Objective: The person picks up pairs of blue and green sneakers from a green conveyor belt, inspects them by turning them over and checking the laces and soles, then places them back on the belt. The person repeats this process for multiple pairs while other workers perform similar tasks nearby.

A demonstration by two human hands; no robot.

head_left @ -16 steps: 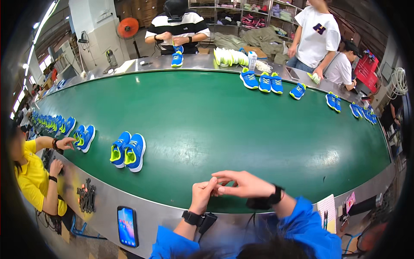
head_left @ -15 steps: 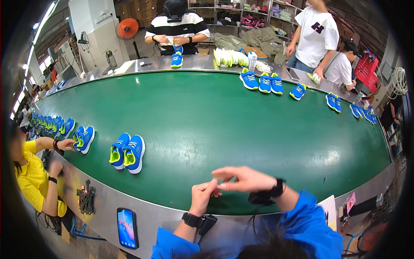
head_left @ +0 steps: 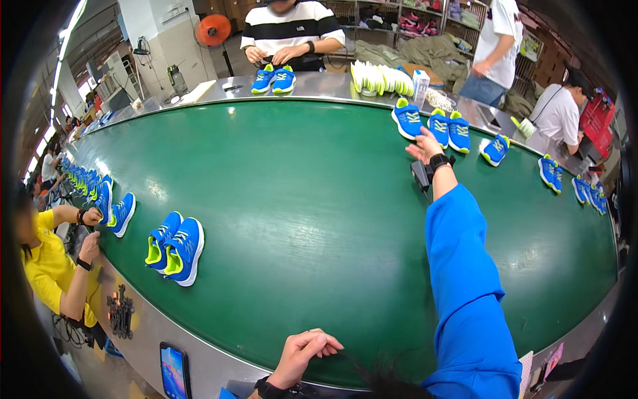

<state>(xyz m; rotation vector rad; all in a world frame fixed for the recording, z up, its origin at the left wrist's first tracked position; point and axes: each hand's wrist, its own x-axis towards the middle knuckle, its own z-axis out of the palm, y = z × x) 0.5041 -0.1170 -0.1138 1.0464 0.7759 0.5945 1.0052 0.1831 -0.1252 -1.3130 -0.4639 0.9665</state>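
My right hand [head_left: 427, 147] reaches far across the green belt [head_left: 299, 186], with its fingers apart. Its fingertips are at the near side of a blue sports shoe [head_left: 407, 120] with a lime lining and white sole; whether they touch it I cannot tell. Just right of that shoe stands a pair of matching shoes [head_left: 448, 130]. My left hand [head_left: 304, 354] is over the near edge of the belt, its fingers loosely bent and nothing visible in them. Another blue pair [head_left: 176, 249] sits on the belt to the left.
At left, a person in yellow [head_left: 60, 266] handles shoes beside a row of blue ones [head_left: 83, 179]. Across the belt, a person in stripes [head_left: 292, 33] works over two shoes [head_left: 273, 79]. Whitish-lime pieces [head_left: 380, 78] stand behind. A phone [head_left: 174, 369] lies on the near metal edge.
My hands, close together before, have parted. The right one has swung out to the far shoes; the left stays near the front edge. The view has shifted, and the striped person's two shoes stand side by side.
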